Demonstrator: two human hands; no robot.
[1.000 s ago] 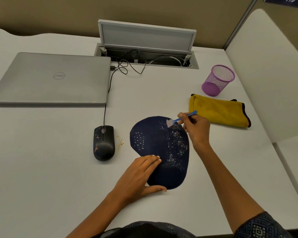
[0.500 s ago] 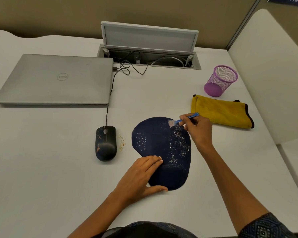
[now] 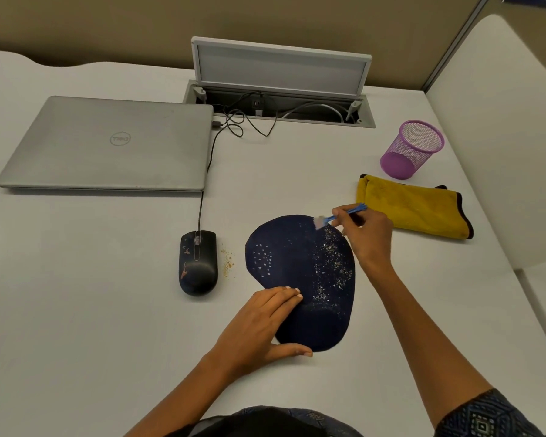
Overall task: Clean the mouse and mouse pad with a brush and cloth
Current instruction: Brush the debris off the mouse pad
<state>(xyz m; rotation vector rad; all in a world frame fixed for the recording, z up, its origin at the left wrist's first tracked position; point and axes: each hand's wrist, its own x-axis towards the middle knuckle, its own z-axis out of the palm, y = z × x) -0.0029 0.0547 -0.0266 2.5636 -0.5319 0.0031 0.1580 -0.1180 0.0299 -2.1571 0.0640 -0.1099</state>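
My left hand [image 3: 259, 326] lies flat, fingers straight, pressing the mouse pad's [image 3: 300, 279] near edge; my right hand [image 3: 368, 236] pinches the brush [image 3: 338, 216], bristles at the pad's far edge.

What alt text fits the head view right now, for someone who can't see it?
The right hand holds a blue brush at the far edge of a dark, crumb-speckled pad, while the left hand presses flat on its near edge. On the white desk sit a black mouse, closed laptop, yellow cloth and purple mesh cup.
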